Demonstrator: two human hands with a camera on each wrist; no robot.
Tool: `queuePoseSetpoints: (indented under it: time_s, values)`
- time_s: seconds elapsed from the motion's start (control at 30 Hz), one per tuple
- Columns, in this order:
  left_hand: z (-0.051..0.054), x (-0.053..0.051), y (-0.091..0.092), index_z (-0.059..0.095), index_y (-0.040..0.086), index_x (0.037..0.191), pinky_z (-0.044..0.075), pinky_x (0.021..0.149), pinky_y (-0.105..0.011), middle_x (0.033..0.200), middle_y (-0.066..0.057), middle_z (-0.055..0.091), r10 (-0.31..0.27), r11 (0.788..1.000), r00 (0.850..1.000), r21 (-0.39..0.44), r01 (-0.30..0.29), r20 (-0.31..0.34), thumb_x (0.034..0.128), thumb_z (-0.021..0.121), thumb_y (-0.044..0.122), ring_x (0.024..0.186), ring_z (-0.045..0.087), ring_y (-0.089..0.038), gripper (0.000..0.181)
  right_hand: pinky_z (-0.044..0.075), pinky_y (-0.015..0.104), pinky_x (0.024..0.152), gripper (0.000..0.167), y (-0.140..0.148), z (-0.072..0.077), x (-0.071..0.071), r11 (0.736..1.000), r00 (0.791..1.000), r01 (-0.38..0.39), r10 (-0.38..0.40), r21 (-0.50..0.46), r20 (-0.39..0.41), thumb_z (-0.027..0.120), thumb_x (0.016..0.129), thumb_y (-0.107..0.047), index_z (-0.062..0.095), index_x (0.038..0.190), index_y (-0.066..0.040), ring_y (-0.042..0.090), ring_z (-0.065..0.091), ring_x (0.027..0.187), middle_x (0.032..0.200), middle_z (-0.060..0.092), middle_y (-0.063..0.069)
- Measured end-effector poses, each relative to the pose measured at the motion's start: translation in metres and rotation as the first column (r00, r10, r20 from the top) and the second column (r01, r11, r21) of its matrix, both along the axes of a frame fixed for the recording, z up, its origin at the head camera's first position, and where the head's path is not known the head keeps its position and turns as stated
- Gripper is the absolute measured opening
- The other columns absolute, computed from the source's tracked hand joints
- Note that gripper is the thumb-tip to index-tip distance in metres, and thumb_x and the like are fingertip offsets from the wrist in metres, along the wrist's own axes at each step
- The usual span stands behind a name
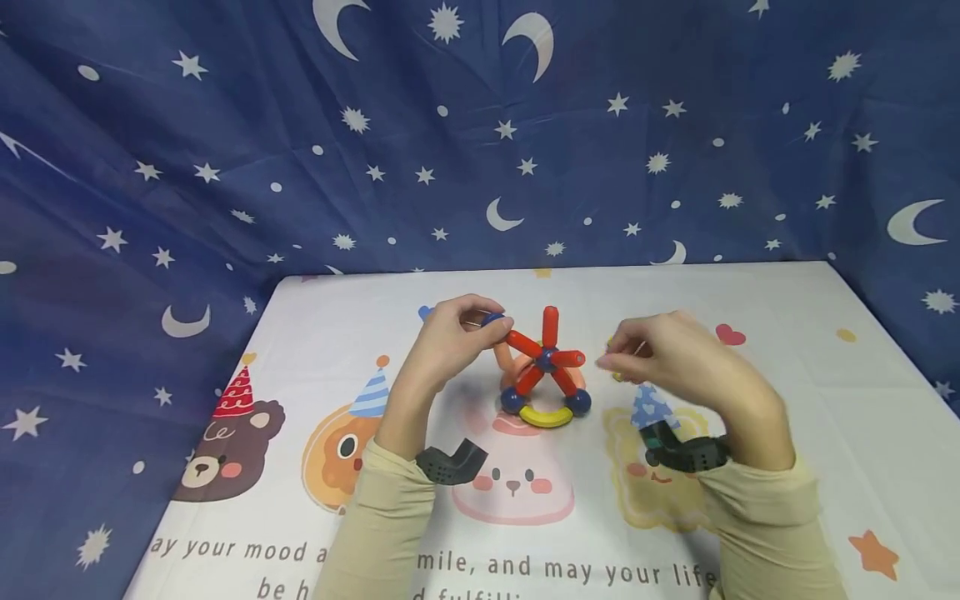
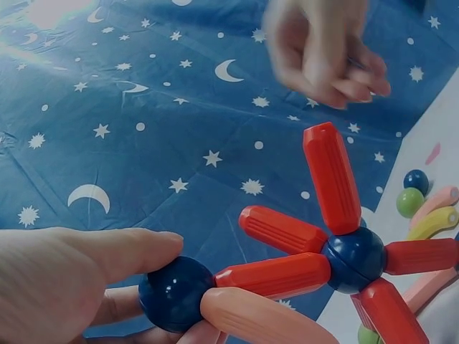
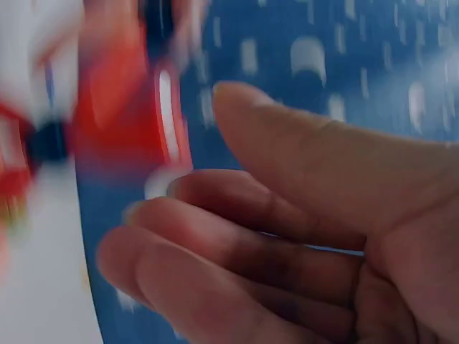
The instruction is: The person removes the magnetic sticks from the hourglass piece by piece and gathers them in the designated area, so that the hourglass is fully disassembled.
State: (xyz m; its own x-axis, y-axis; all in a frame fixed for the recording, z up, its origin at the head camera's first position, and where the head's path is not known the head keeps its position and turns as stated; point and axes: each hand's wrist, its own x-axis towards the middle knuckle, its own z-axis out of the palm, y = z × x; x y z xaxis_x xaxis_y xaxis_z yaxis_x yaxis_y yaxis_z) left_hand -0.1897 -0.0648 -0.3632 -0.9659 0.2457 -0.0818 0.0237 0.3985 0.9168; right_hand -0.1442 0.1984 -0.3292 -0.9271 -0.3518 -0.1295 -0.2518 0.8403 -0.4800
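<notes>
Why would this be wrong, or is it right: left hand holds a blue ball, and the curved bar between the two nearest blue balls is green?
One error: the curved bar between the two nearest blue balls is yellow, not green, as the head view shows. The left hand does hold a blue ball.

Left fingers (image 1: 480, 302) grip blue ball (image 1: 492, 318) beside red rod (image 1: 523, 343).

The blue ball (image 2: 176, 294) against my fingers (image 2: 136, 247) looks smooth and glossy, the red rods (image 2: 333, 179) look like shiny, ridged plastic, the tabletop (image 1: 787, 358) looks matt and smooth, and the backdrop (image 1: 600, 167) is creased cloth.
</notes>
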Motion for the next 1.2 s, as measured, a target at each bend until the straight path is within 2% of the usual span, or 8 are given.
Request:
queuePoseSetpoints:
  time_s: [0.1, 0.17, 0.27, 0.33, 0.5, 0.63, 0.93, 1.2]
  values:
    - [0.000, 0.000, -0.002, 0.066, 0.011, 0.109, 0.052, 0.087, -0.039, 0.097, -0.005, 0.069, 0.012, 1.000, 1.000, 0.014, -0.012, 0.004, 0.0865, 0.068, 0.028, 0.082, 0.070, -0.015, 0.028, 0.048, 0.022, 0.061, 0.015, -0.044, -0.002, 0.015, 0.992, 0.991, -0.123, 0.121, -0.031, -0.062, 0.073, 0.082, -0.027, 0.073, 0.093, -0.016, 0.003, 0.057, 0.066, 0.075, 0.067, -0.011]
    - [0.000, 0.000, -0.003, 0.066, 0.012, 0.108, 0.053, 0.088, -0.039, 0.096, -0.007, 0.069, 0.016, 0.999, 1.000, 0.033, -0.017, 0.012, 0.0865, 0.069, 0.028, 0.081, 0.071, -0.015, 0.027, 0.045, 0.020, 0.057, 0.015, -0.069, -0.010, 0.020, 0.990, 0.986, -0.139, 0.136, -0.028, -0.099, 0.075, 0.081, -0.027, 0.072, 0.091, -0.016, 0.003, 0.054, 0.061, 0.070, 0.064, -0.011]
    - [0.000, 0.001, -0.002, 0.066, 0.011, 0.106, 0.053, 0.089, -0.037, 0.096, -0.008, 0.070, 0.011, 0.998, 1.000, 0.060, -0.013, 0.025, 0.0864, 0.069, 0.028, 0.081, 0.072, -0.015, 0.027, 0.040, 0.020, 0.050, 0.017, -0.096, -0.025, 0.024, 0.998, 0.982, -0.062, 0.061, -0.001, -0.180, 0.078, 0.078, -0.024, 0.067, 0.083, -0.012, 0.007, 0.049, 0.056, 0.061, 0.056, -0.007]
    - [0.000, 0.001, -0.001, 0.066, 0.011, 0.105, 0.054, 0.089, -0.036, 0.095, -0.006, 0.071, 0.014, 0.998, 0.999, 0.063, -0.016, 0.031, 0.0861, 0.069, 0.029, 0.081, 0.072, -0.015, 0.026, 0.036, 0.022, 0.045, 0.020, -0.106, -0.033, 0.025, 0.999, 0.969, 0.020, -0.013, 0.025, -0.247, 0.079, 0.077, -0.023, 0.063, 0.078, -0.009, 0.011, 0.045, 0.052, 0.059, 0.049, -0.003]
    - [0.000, 0.000, 0.000, 0.067, 0.011, 0.102, 0.055, 0.085, -0.033, 0.093, -0.005, 0.071, 0.025, 0.997, 0.999, 0.073, -0.027, 0.026, 0.0855, 0.070, 0.030, 0.080, 0.072, -0.014, 0.025, 0.034, 0.022, 0.042, 0.022, -0.115, -0.044, 0.019, 0.991, 0.946, 0.132, -0.118, 0.025, -0.303, 0.079, 0.077, -0.020, 0.060, 0.076, -0.008, 0.013, 0.045, 0.050, 0.062, 0.048, 0.002]
    - [0.000, -0.001, 0.000, 0.067, 0.012, 0.102, 0.055, 0.086, -0.034, 0.092, -0.005, 0.071, 0.024, 0.998, 0.999, 0.062, -0.026, 0.025, 0.0850, 0.070, 0.031, 0.079, 0.072, -0.014, 0.026, 0.032, 0.023, 0.044, 0.024, -0.115, -0.050, 0.011, 0.990, 0.944, 0.141, -0.131, 0.010, -0.304, 0.074, 0.081, -0.023, 0.058, 0.070, -0.010, 0.013, 0.044, 0.047, 0.055, 0.047, 0.000]
    - [0.004, 0.000, -0.005, 0.067, 0.014, 0.110, 0.048, 0.095, -0.042, 0.097, -0.002, 0.072, -0.031, 0.999, 0.998, 0.026, 0.030, 0.047, 0.0863, 0.068, 0.030, 0.086, 0.071, -0.013, 0.029, 0.031, 0.023, 0.041, 0.017, -0.116, -0.060, 0.004, 0.980, 0.899, 0.174, -0.200, -0.101, -0.391, 0.066, 0.086, -0.022, 0.066, 0.078, -0.007, 0.012, 0.041, 0.042, 0.051, 0.050, -0.003]
    - [0.005, -0.001, -0.006, 0.067, 0.013, 0.114, 0.048, 0.093, -0.041, 0.095, -0.003, 0.073, -0.050, 0.999, 0.998, 0.004, 0.050, 0.037, 0.0856, 0.069, 0.029, 0.088, 0.070, -0.013, 0.033, 0.041, 0.020, 0.045, 0.015, -0.118, -0.060, 0.006, 0.963, 0.888, 0.192, -0.252, -0.188, -0.384, 0.065, 0.085, -0.023, 0.066, 0.081, -0.008, 0.007, 0.056, 0.052, 0.065, 0.066, -0.003]
